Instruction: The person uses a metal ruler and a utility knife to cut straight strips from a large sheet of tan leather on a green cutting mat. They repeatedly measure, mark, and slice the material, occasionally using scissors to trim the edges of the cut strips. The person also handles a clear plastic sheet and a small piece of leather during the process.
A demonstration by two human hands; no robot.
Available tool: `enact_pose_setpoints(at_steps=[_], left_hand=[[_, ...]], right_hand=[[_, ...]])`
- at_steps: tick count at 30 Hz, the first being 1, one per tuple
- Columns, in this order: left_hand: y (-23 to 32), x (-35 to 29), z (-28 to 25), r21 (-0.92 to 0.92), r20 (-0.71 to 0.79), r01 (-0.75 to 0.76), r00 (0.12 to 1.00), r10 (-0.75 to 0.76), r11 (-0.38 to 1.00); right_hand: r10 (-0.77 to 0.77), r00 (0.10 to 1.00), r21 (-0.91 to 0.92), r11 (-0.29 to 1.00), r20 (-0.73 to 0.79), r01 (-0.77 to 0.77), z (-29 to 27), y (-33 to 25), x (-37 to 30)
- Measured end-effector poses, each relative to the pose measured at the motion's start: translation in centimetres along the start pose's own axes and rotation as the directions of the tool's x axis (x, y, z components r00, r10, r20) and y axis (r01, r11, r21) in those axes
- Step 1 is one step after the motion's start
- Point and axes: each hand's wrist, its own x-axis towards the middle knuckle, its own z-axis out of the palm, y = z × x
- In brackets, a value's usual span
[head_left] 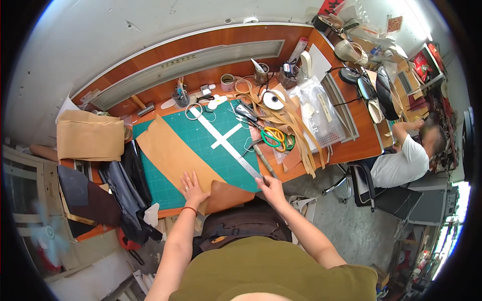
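A long piece of tan leather (173,150) lies slantwise across a green cutting mat (201,133). Its near end is folded over and shows a browner face. My left hand (195,189) rests flat on the leather near the fold, fingers spread. To the right, a long metal ruler (246,165) lies diagonally over the mat, crossed by a short white strip (227,136). My right hand (271,190) closes on the ruler's near end at the table's front edge. A hammer (265,159) lies just beyond that hand, beside scissors with green and yellow handles (276,138).
Tan leather strips (296,120) and a white tape roll (273,100) crowd the table's right side. Folded leather (90,134) and dark hides (128,185) are stacked at left. A tool cup (181,95) stands at the back. Another person (401,163) sits at far right.
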Motion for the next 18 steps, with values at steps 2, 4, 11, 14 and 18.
enact_pose_setpoints(at_steps=[2, 4, 11, 14, 18], left_hand=[[-0.3, 0.2, 0.6, 0.011, -0.017, -0.015, 1.0, 0.015, 1.0], [0.3, -0.3, -0.1, 0.012, -0.018, -0.03, 0.999, 0.03, 0.999], [0.7, -1.1, -2.1, -0.001, 0.076, -0.002, 0.997, 0.002, 1.0], [0.6, -0.7, -2.0, 0.009, 0.111, -0.003, 0.994, 0.002, 1.0], [1.4, -1.5, -3.2, 0.011, 0.15, -0.028, 0.988, 0.026, 1.0]], right_hand=[[-0.054, 0.998, -0.272, 0.961, -0.024, 0.046, 0.0, 1.3, 1.7], [-0.165, 0.985, -0.392, 0.91, -0.054, 0.131, 1.3, 4.5, 3.2], [-0.163, 0.929, -0.331, 0.902, 0.331, 0.276, 7.8, 2.4, 1.3], [-0.135, 0.91, -0.34, 0.898, 0.393, 0.28, 10.9, 3.0, 1.6], [-0.129, 0.869, -0.273, 0.918, 0.478, 0.287, 11.8, 5.5, 1.5]])
